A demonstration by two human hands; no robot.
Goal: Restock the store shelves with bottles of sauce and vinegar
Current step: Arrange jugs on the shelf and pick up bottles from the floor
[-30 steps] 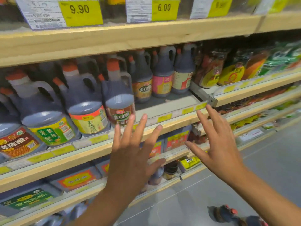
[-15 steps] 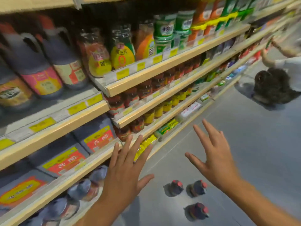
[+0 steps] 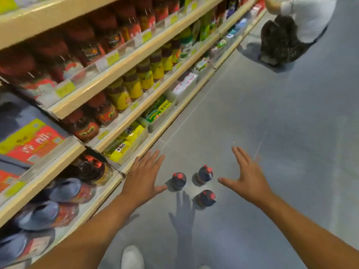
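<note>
Three dark bottles with red caps stand upright on the grey floor (image 3: 272, 142), just off the foot of the shelving: the nearest bottle (image 3: 207, 198), the left bottle (image 3: 179, 180) and the far bottle (image 3: 205, 173). They sit near one another but apart, none touching. Both hands hover above them, holding nothing. The left hand (image 3: 142, 180) has its fingers straight and spread, its thumb pointing toward the left bottle. The right hand (image 3: 247, 179) is equally splayed, thumb out toward the far bottle.

The step in hand looks to be picking up stock from the floor. To do it well, each hand should come down over a separate bottle and close round the neck just under the cap (the shape below is hard to read from above, so whether there is a handle I cannot tell). Lifting straight up would avoid knocking a neighbour over.

The bottom shelf (image 3: 108, 193) alongside already holds similar dark bottles (image 3: 64, 189), so that is a likely destination. Further down the aisle a crouching person (image 3: 291, 32) is well apart from the work.
</note>
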